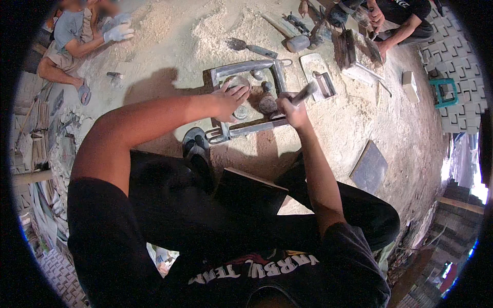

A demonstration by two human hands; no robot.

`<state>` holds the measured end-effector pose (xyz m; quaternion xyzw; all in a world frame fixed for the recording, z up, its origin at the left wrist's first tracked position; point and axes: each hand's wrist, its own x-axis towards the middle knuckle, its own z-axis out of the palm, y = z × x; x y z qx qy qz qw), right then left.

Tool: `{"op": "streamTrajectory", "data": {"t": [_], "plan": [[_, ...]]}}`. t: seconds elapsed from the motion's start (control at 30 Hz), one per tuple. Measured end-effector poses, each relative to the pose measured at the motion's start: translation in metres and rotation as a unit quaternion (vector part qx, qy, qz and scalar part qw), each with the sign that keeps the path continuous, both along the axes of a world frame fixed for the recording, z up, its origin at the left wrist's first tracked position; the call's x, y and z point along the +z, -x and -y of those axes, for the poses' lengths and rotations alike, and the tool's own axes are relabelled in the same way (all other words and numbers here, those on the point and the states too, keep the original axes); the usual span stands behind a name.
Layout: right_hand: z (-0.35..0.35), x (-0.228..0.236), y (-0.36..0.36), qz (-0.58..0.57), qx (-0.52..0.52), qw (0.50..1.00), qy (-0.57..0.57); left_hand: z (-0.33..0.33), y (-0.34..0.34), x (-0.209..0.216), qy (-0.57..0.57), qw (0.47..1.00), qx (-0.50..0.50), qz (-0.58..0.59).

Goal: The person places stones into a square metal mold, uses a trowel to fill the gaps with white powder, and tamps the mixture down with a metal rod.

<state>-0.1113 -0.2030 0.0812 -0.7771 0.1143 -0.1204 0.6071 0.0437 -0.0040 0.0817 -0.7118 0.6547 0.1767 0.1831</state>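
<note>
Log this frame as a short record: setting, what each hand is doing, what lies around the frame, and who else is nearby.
Setting: sandy ground, person crouched over a square metal frame
Left hand: pressing flat on a round piece inside the frame
Right hand: gripping a short grey tool over the frame's right side
Inside frame: several round lumps
Nearby: trowel, mallet, flat dark board
Others: one gloved person upper left, another upper right
</note>
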Motion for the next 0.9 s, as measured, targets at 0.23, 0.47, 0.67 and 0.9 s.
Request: {"op": "streamTrajectory", "data": {"t": [0.23, 0.47, 0.67, 0.9], "plan": [[-0.005, 0.036, 0.002, 0.005, -0.001, 0.997, -0.076, 0.0, -0.009, 0.009, -0.024, 0.997, 0.053, -0.053], [-0.046, 0.063, -0.018, -0.004, -0.105, 0.984, -0.146, -0.004, -0.027, 0.006, -0.056, 0.996, 0.053, -0.049], [-0.059, 0.009, -0.033, 0.062, -0.107, 0.992, -0.021, 0.009, -0.029, 0.011, -0.095, 0.994, 0.048, -0.033], [-0.061, -0.01, -0.048, 0.14, -0.101, 0.985, -0.03, 0.012, -0.03, 0.006, -0.095, 0.993, 0.049, -0.057]]}}
